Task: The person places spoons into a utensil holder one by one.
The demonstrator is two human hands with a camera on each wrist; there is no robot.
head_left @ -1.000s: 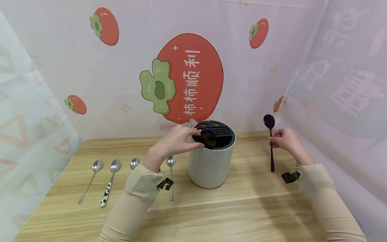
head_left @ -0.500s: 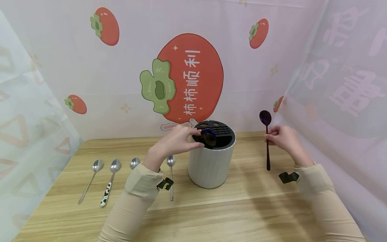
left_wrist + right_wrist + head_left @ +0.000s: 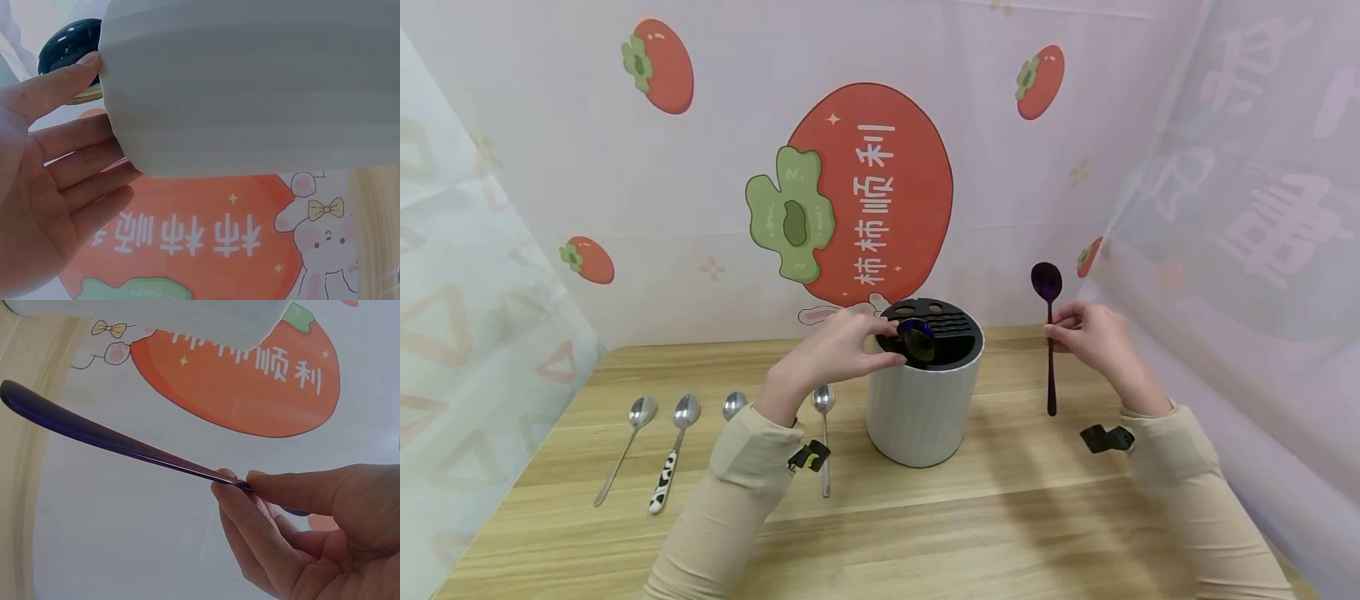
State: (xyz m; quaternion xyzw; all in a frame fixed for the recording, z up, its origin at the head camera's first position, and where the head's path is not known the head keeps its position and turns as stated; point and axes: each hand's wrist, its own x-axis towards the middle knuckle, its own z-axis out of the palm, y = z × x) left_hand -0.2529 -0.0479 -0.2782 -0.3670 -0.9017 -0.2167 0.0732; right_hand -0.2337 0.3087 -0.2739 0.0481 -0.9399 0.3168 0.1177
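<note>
My left hand (image 3: 835,350) reaches over the rim of a round white utensil holder (image 3: 919,417) with a black slotted lid (image 3: 955,350). Thumb and index finger are at the two edges of a dark blue spoon's bowl (image 3: 919,340), which sticks up from the holder; its handle is hidden inside. In the left wrist view the thumb overlaps this spoon (image 3: 67,53). To the right, my right hand (image 3: 1093,342) pinches a dark purple spoon (image 3: 1051,375) by its handle, bowl up and upright above the table. The right wrist view shows this purple spoon (image 3: 94,428) between thumb and fingers.
Several silver spoons lie on the wooden table (image 3: 925,542) left of the holder, among them a plain spoon (image 3: 642,410) and a cow-patterned spoon (image 3: 664,479). Another silver spoon (image 3: 823,408) lies beside the left wrist. A persimmon-printed sheet (image 3: 985,192) stands behind.
My right hand has moved left and slightly up with the purple spoon, closer to the holder. The left hand and the blue spoon have stayed in place.
</note>
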